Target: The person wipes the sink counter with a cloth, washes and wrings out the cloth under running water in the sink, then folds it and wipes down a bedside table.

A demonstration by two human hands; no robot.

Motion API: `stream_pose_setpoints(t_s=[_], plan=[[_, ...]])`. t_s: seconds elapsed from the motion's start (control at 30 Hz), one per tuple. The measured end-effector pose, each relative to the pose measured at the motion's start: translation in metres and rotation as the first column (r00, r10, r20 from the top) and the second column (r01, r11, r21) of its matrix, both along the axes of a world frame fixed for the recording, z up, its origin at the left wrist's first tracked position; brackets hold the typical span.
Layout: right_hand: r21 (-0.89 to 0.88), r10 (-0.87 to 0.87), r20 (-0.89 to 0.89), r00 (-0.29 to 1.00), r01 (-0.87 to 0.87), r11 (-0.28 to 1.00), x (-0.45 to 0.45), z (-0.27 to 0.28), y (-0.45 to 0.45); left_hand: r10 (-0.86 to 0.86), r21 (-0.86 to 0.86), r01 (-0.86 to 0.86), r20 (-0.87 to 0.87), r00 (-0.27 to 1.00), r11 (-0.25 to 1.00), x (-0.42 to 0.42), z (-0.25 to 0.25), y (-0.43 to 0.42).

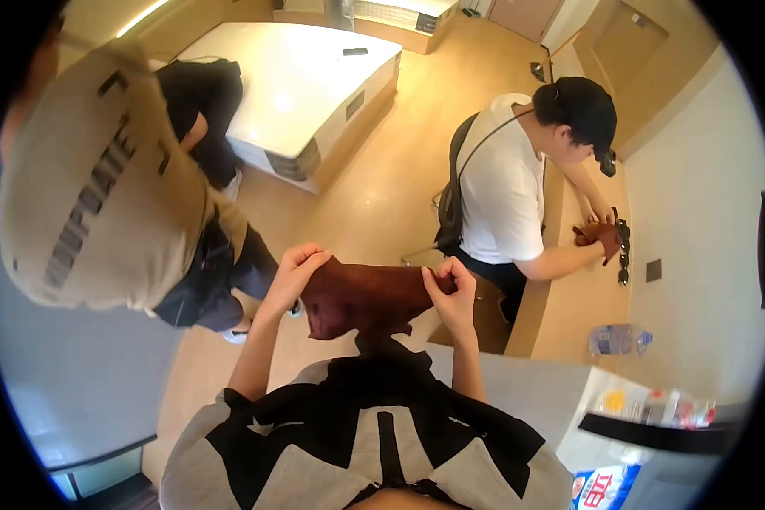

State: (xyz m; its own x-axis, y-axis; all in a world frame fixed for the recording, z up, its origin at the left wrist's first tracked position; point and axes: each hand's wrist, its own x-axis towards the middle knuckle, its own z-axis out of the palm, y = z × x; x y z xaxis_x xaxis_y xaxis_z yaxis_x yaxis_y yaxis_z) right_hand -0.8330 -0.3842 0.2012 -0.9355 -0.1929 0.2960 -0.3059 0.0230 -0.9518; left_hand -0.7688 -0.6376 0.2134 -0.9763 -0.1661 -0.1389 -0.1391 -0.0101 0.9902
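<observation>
A dark brown piece of cloth or leather (361, 293) is stretched out in front of my chest, with an uneven lower edge. My left hand (299, 270) pinches its upper left corner between thumb and fingers. At the upper right corner, my right hand (452, 289) grips it the same way. The piece hangs between both hands, above the black and grey top I wear. What it is exactly I cannot tell.
A person in a white shirt (497, 178) sits right at a wooden desk (561, 310), handling a brown piece. Another in a beige shirt (110, 187) stands left, near a dark-clothed person (200, 102) and white table (272, 64). A bottle (616, 340) lies right.
</observation>
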Motion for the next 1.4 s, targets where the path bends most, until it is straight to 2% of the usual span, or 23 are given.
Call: stream_pose_setpoints(t_s=[0.1,0.13,0.23,0.3,0.4,0.43,0.5,0.6,0.67,0.7,0.73,0.77,0.8,0.83,0.93,1.03,1.07,1.17,1.2,1.27,1.3,1.37,1.4], plan=[[-0.013,0.035,0.039,0.999,-0.035,0.999,-0.058,0.001,-0.01,0.039,0.096,-0.036,-0.023,0.999,0.995,-0.056,-0.001,0.003],[-0.014,0.051,0.042,0.998,-0.051,0.999,-0.078,0.002,-0.017,-0.02,0.048,0.022,-0.047,0.999,0.999,-0.076,-0.003,-0.002],[0.095,0.087,0.014,0.996,-0.088,0.992,-0.13,0.005,-0.036,-0.135,0.14,0.116,0.134,0.982,0.983,-0.133,0.001,-0.007],[0.072,0.132,0.12,0.984,-0.142,0.987,-0.161,0.004,-0.042,-0.188,0.127,0.179,0.064,0.98,0.976,-0.177,0.009,-0.002],[0.137,0.164,0.101,0.981,-0.177,0.975,-0.216,-0.005,-0.052,-0.272,0.177,0.258,0.057,0.961,0.95,-0.249,0.007,-0.001],[0.191,0.156,0.075,0.985,-0.168,0.967,-0.234,-0.005,-0.056,-0.278,0.132,0.268,0.062,0.959,0.954,-0.275,0.006,-0.001],[0.186,0.123,0.105,0.987,-0.141,0.972,-0.27,-0.006,-0.064,-0.293,0.136,0.297,-0.048,0.955,0.945,-0.327,-0.015,-0.004],[0.231,0.034,0.128,0.991,-0.063,0.971,-0.327,-0.002,-0.076,-0.367,0.14,0.371,-0.055,0.929,0.918,-0.404,-0.022,-0.014],[0.158,-0.037,0.129,0.991,0.016,0.987,-0.373,-0.008,-0.086,-0.404,0.12,0.406,-0.041,0.914,0.906,-0.455,-0.025,-0.025],[0.119,-0.07,0.124,0.99,0.055,0.991,-0.4,-0.006,-0.092,-0.47,0.148,0.472,-0.054,0.881,0.869,-0.483,-0.027,-0.028],[0.066,-0.114,0.201,0.973,0.103,0.993,-0.423,-0.004,-0.099,-0.551,0.103,0.556,-0.07,0.832,0.825,-0.51,-0.027,-0.034],[0.071,-0.169,0.258,0.951,0.156,0.985,-0.446,0.0,-0.105,-0.627,0.059,0.63,-0.068,0.776,0.774,-0.533,-0.027,-0.04],[0.077,-0.193,0.29,0.937,0.179,0.981,-0.47,0.005,-0.109,-0.678,0.135,0.682,-0.08,0.731,0.719,-0.557,-0.016,-0.036],[0.086,-0.219,0.319,0.922,0.202,0.976,-0.492,0.008,-0.113,-0.701,0.109,0.708,-0.104,0.706,0.697,-0.578,-0.006,-0.034],[0.123,-0.27,0.129,0.954,0.255,0.959,-0.55,0.016,-0.121,-0.754,-0.032,0.753,0.005,0.657,0.657,-0.649,-0.009,-0.029],[0.181,-0.279,0.186,0.942,0.247,0.952,-0.608,0.019,-0.115,-0.768,-0.009,0.788,0.216,0.602,0.615,-0.715,0.006,-0.022],[0.235,-0.275,0.217,0.937,0.223,0.946,-0.627,0.019,-0.107,-0.774,-0.041,0.78,0.103,0.625,0.624,-0.738,-0.011,-0.02],[0.323,-0.395,-0.071,0.916,0.396,0.86,-0.681,0.026,-0.08,-0.779,-0.064,0.778,0.021,0.627,0.625,-0.808,-0.031,-0.011],[0.336,-0.445,-0.124,0.887,0.46,0.822,-0.698,0.04,-0.065,-0.778,-0.048,0.78,0.045,0.626,0.624,-0.834,-0.038,-0.012],[-0.075,-0.469,-0.131,0.873,0.463,0.883,-0.728,0.07,-0.03,-0.737,-0.004,0.738,0.067,0.673,0.674,-0.876,-0.043,-0.008],[-0.277,-0.489,-0.234,0.84,0.425,0.862,-0.744,0.091,-0.015,-0.714,-0.002,0.715,0.062,0.698,0.699,-0.905,-0.041,-0.006],[-0.426,-0.641,-0.487,0.594,0.479,0.767,-0.77,0.129,0.015,-0.668,-0.031,0.67,0.051,0.743,0.742,-0.954,-0.052,-0.001],[-0.468,-0.632,-0.601,0.489,0.425,0.774,-0.786,0.151,0.029,-0.651,-0.047,0.653,0.049,0.758,0.756,-0.978,-0.05,0.005]])
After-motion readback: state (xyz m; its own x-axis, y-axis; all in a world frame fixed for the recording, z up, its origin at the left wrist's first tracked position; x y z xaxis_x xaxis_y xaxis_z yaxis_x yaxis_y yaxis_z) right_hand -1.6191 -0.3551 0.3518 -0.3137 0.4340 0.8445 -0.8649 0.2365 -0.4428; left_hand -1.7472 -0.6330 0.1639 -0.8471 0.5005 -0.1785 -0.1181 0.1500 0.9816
